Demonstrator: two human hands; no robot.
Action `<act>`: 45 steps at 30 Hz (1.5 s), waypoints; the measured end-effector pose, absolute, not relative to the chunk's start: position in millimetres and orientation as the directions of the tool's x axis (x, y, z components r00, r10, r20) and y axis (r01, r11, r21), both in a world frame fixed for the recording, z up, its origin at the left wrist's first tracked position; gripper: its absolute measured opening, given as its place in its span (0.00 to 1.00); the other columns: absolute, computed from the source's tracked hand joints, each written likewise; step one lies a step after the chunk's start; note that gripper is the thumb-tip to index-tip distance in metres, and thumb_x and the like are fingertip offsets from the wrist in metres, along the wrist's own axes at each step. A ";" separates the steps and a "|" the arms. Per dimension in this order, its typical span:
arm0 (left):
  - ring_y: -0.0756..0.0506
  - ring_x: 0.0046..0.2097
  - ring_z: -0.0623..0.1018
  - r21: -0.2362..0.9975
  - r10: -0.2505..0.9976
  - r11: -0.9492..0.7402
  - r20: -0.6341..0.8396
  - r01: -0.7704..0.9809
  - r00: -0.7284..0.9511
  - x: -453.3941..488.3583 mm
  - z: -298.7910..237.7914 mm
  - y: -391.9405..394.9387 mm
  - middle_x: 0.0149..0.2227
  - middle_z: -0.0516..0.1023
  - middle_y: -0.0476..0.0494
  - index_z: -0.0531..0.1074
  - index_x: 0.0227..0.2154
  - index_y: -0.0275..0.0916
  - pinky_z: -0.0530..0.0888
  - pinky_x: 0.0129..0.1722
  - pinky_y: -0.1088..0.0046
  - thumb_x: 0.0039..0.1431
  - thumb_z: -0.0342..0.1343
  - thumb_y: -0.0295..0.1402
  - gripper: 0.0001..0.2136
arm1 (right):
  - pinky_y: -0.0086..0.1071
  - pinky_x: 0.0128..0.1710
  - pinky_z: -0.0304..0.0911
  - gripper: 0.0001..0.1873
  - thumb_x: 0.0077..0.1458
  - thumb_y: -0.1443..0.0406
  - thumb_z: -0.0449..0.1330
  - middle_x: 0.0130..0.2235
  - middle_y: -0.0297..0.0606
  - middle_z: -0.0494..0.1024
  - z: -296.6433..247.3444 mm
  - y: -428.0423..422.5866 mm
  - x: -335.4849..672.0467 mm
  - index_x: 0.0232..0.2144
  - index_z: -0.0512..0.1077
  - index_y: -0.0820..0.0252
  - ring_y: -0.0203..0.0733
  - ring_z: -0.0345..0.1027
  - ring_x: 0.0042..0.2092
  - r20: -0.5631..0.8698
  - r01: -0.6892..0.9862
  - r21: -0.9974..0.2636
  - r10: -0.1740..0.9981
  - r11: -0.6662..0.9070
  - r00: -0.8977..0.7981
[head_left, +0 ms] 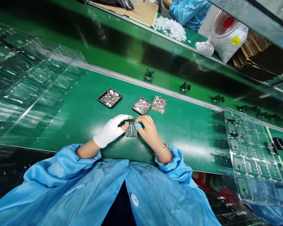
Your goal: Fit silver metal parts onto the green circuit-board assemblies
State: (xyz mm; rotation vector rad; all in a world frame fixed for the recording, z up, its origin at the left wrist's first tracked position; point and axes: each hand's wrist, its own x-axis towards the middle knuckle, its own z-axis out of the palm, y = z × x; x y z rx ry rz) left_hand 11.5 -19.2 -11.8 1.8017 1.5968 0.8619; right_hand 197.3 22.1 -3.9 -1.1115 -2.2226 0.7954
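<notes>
A small dark rectangular part lies on the green bench right in front of me. My left hand, in a white glove, pinches its left edge with thumb and forefinger. My right hand, bare with a blue finger cot and a metal bracelet, has its fingers curled onto the part's right edge. Just beyond the hands stand three small trays of shiny metal pieces: a black one, a second dark one and a pale one.
Stacks of clear plastic blister trays lie at the left and at the right. Small dark parts ride the conveyor belt behind. Across it, another person's blue sleeve, a white pile and a small fan.
</notes>
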 end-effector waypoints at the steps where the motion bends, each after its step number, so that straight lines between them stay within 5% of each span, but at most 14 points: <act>1: 0.42 0.51 0.76 0.809 0.995 -0.085 0.036 0.581 0.095 12.2 -15.0 -18.7 0.49 0.77 0.40 0.72 0.45 0.37 0.71 0.55 0.61 0.59 0.46 0.40 0.17 | 0.37 0.51 0.59 0.11 0.51 0.74 0.53 0.41 0.38 0.75 -5.4 21.8 195.6 0.34 0.70 0.56 0.43 0.66 0.46 0.196 0.527 -0.684 0.824 0.504 -0.532; 15: 0.41 0.48 0.77 0.889 0.997 -0.026 -0.007 0.457 0.071 17.9 -22.8 -17.4 0.45 0.79 0.40 0.72 0.42 0.37 0.71 0.53 0.63 0.58 0.48 0.41 0.16 | 0.40 0.52 0.57 0.12 0.50 0.74 0.52 0.42 0.39 0.75 -14.2 15.7 185.5 0.35 0.69 0.56 0.45 0.65 0.46 0.183 0.589 -0.620 0.826 0.518 -0.534; 22: 0.42 0.42 0.77 0.956 0.994 0.098 -0.080 0.277 -0.075 27.3 -31.6 -14.4 0.39 0.76 0.42 0.68 0.40 0.37 0.74 0.45 0.64 0.55 0.50 0.43 0.15 | 0.35 0.47 0.63 0.07 0.52 0.67 0.54 0.39 0.36 0.74 -23.2 22.9 185.7 0.36 0.68 0.58 0.40 0.68 0.42 0.076 0.283 -0.932 0.884 0.228 -0.462; 30: 0.37 0.50 0.74 0.749 0.989 -0.072 0.140 0.659 -0.052 30.2 -15.4 -13.5 0.44 0.76 0.38 0.68 0.40 0.39 0.69 0.54 0.55 0.53 0.50 0.33 0.12 | 0.36 0.49 0.62 0.07 0.49 0.68 0.54 0.36 0.34 0.72 -28.4 25.3 181.9 0.34 0.67 0.57 0.39 0.67 0.41 0.030 0.188 -0.973 0.884 0.132 -0.467; 34: 0.39 0.51 0.75 0.856 0.977 -0.057 0.154 0.513 -0.148 14.8 -13.8 -14.3 0.48 0.76 0.38 0.66 0.46 0.38 0.70 0.55 0.57 0.55 0.51 0.38 0.16 | 0.39 0.51 0.64 0.14 0.57 0.58 0.53 0.45 0.41 0.74 -28.3 30.5 196.3 0.43 0.66 0.58 0.42 0.69 0.47 0.008 0.057 -0.998 0.895 0.037 -0.447; 37: 0.41 0.49 0.77 0.925 0.961 0.012 0.094 0.380 -0.260 -4.7 -16.7 -14.9 0.46 0.77 0.39 0.65 0.47 0.38 0.71 0.54 0.60 0.57 0.51 0.42 0.18 | 0.45 0.60 0.57 0.23 0.55 0.55 0.58 0.56 0.46 0.69 -19.5 30.1 210.7 0.51 0.64 0.58 0.48 0.63 0.58 0.155 0.112 -0.954 0.778 0.278 -0.609; 40: 0.41 0.47 0.78 0.895 0.968 0.029 0.086 0.444 -0.236 -15.5 -17.7 -19.0 0.45 0.78 0.39 0.67 0.46 0.38 0.72 0.52 0.60 0.58 0.49 0.45 0.18 | 0.49 0.63 0.50 0.34 0.48 0.59 0.66 0.60 0.47 0.66 -11.7 24.0 212.3 0.56 0.63 0.57 0.52 0.57 0.62 0.149 0.268 -0.810 0.625 0.522 -0.766; 45: 0.35 0.48 0.78 0.639 0.966 -0.227 0.245 0.735 0.086 1.5 -15.2 -34.8 0.45 0.78 0.35 0.69 0.47 0.37 0.74 0.49 0.57 0.54 0.52 0.53 0.26 | 0.43 0.57 0.61 0.28 0.53 0.59 0.62 0.54 0.46 0.72 -17.5 14.7 192.2 0.55 0.63 0.59 0.47 0.66 0.56 0.090 0.348 -0.893 0.870 0.286 -0.485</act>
